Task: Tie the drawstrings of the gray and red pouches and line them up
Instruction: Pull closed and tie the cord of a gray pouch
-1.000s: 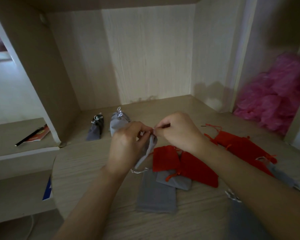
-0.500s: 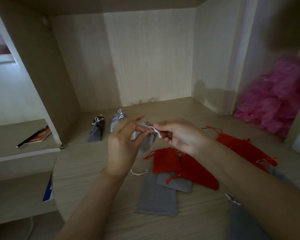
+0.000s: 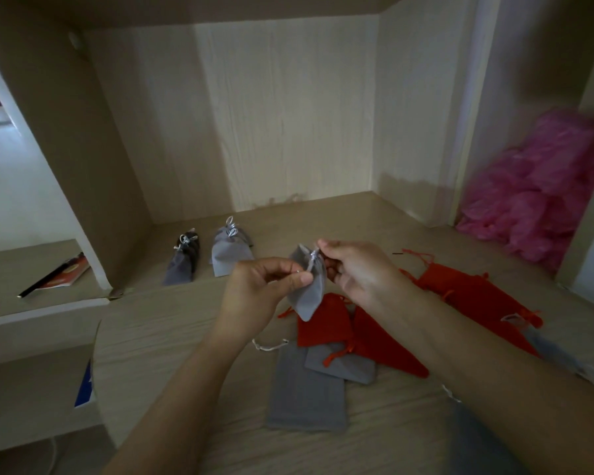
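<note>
The gray pouch (image 3: 310,296) hangs in the air, near and right of the two tied pouches (image 3: 229,252). Risk: the thin cord (image 3: 311,260) could slip from either pinch, leaving the knot loose. The left hand (image 3: 261,293) pinches the cord at the pouch's side, and the right hand (image 3: 357,269) pinches it at the neck.

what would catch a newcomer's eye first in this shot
First, the left hand and right hand at centre, pinching a small gray pouch above the desk. Then the bright red pouches scattered just below and right of them, and a crumpled pink heap at the far right.
</note>
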The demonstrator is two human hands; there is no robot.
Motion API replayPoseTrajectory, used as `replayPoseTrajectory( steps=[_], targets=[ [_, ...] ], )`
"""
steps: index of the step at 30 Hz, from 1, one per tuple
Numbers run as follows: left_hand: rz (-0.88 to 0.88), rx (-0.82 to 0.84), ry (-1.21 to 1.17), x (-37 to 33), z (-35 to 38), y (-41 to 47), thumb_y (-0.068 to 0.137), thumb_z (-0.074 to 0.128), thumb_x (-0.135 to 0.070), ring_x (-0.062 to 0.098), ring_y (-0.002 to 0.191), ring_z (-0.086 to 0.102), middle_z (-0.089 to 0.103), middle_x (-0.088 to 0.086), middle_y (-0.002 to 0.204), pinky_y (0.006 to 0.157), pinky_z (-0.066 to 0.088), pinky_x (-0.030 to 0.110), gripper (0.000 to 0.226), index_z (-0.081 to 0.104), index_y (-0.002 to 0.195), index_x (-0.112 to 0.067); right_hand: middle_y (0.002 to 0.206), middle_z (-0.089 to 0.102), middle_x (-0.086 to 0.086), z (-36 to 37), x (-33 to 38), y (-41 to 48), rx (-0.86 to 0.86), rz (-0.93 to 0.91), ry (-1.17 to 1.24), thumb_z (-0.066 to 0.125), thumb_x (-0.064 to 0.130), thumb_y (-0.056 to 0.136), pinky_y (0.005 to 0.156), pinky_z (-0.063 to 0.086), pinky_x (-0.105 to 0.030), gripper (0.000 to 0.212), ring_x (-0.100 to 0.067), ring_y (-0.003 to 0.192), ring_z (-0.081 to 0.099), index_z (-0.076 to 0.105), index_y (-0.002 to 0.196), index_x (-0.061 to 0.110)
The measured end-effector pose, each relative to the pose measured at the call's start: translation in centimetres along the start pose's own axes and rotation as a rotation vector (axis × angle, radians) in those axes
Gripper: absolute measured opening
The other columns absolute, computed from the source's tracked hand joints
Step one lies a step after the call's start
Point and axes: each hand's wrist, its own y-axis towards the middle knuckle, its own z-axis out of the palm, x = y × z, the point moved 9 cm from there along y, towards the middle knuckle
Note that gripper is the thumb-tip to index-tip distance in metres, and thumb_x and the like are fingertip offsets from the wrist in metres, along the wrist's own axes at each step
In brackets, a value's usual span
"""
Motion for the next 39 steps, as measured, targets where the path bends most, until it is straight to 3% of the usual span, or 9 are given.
replayPoseTrajectory(
  steps=[10,16,18,22,25,29,32,36,39],
  targets=[
    [0.026,-0.013,-0.148,-0.7,-0.6,-0.3,0.074,0.067,-0.015,-0.002,0.066,0.059,0.067,-0.009,0.070,0.062,0.044,0.009,0.011,0.066,0.078,-0.005,0.071,0.060,-0.002,1.4,3.4,-1.4,0.163,-0.337,-0.274,0.052,0.007,0.095,0.065,0.048,-0.021,0.021,-0.008,0.064,0.057,0.059,0.076,0.012],
    [-0.019,-0.021,0.236,0.1,-1.6,0.0,0.089,0.062,-0.019,0.008,0.071,0.060,0.066,-0.003,0.095,0.061,0.045,0.010,0.026,0.058,0.115,-0.021,0.069,0.061,0.000,2.4,3.7,-1.6,0.308,-0.369,-0.512,0.054,0.003,0.093,0.061,0.047,-0.015,0.020,-0.001,0.058,0.057,0.061,0.077,0.013],
    [-0.046,0.022,0.304,0.5,-2.1,-0.1,0.086,0.066,-0.015,0.000,0.068,0.058,0.064,-0.008,0.091,0.060,0.044,0.009,0.023,0.060,0.107,-0.022,0.069,0.061,0.000,2.8,3.7,-1.9,0.353,-0.384,-0.547,0.054,0.004,0.093,0.063,0.048,-0.015,0.018,0.000,0.059,0.057,0.062,0.079,0.013],
    [-0.177,-0.018,0.385,2.7,-5.6,0.4,0.079,0.073,-0.018,-0.003,0.049,0.048,0.060,-0.010,0.054,0.050,0.035,0.012,0.012,0.068,0.069,-0.022,0.080,0.066,0.001,3.3,2.4,-1.9,0.426,-0.355,-0.601,0.058,0.012,0.092,0.066,0.048,-0.015,0.006,-0.001,0.067,0.061,0.063,0.093,0.012],
    [-0.359,-0.180,0.407,6.2,-10.2,1.4,0.082,0.071,-0.014,0.000,0.032,0.038,0.048,-0.010,0.034,0.041,0.030,0.014,0.018,0.068,0.064,-0.013,0.087,0.068,0.007,3.6,-0.2,-2.0,0.512,-0.334,-0.950,0.076,0.020,0.079,0.076,0.047,-0.018,0.028,-0.001,0.074,0.060,0.064,0.104,0.018],
    [-0.511,-0.327,0.363,10.3,-13.8,2.8,0.083,0.067,-0.005,0.003,0.025,0.037,0.045,-0.006,0.028,0.034,0.029,0.013,0.028,0.061,0.056,-0.011,0.093,0.065,0.013,4.3,-2.7,-3.6,0.655,-0.345,-1.338,0.084,0.033,0.067,0.067,0.040,-0.007,0.046,0.002,0.079,0.054,0.066,0.108,0.021],
    [-0.528,-0.338,0.363,11.6,-14.0,4.4,0.081,0.066,-0.001,0.002,0.025,0.039,0.046,-0.006,0.028,0.036,0.033,0.014,0.027,0.060,0.056,-0.010,0.095,0.063,0.011,4.3,-3.7,-3.7,0.689,-0.305,-1.410,0.085,0.039,0.063,0.063,0.038,-0.010,0.049,0.002,0.079,0.053,0.066,0.105,0.022],
    [-0.552,-0.326,0.391,13.0,-13.7,6.3,0.079,0.065,-0.001,0.014,0.043,0.048,0.047,-0.007,0.030,0.059,0.040,0.025,0.027,0.058,0.055,-0.011,0.088,0.059,0.009,4.4,-4.2,-4.0,0.726,-0.287,-1.425,0.085,0.034,0.064,0.065,0.041,-0.018,0.044,-0.002,0.074,0.051,0.065,0.101,0.021],
    [-0.602,-0.295,0.319,14.2,-13.0,6.8,0.082,0.066,-0.006,0.017,0.055,0.051,0.054,-0.007,0.039,0.052,0.046,0.019,0.018,0.055,0.068,-0.011,0.093,0.057,0.007,4.8,-4.4,-4.4,0.758,-0.309,-1.425,0.080,0.031,0.072,0.071,0.041,-0.016,0.036,-0.006,0.084,0.053,0.065,0.101,0.016]
  ],
)
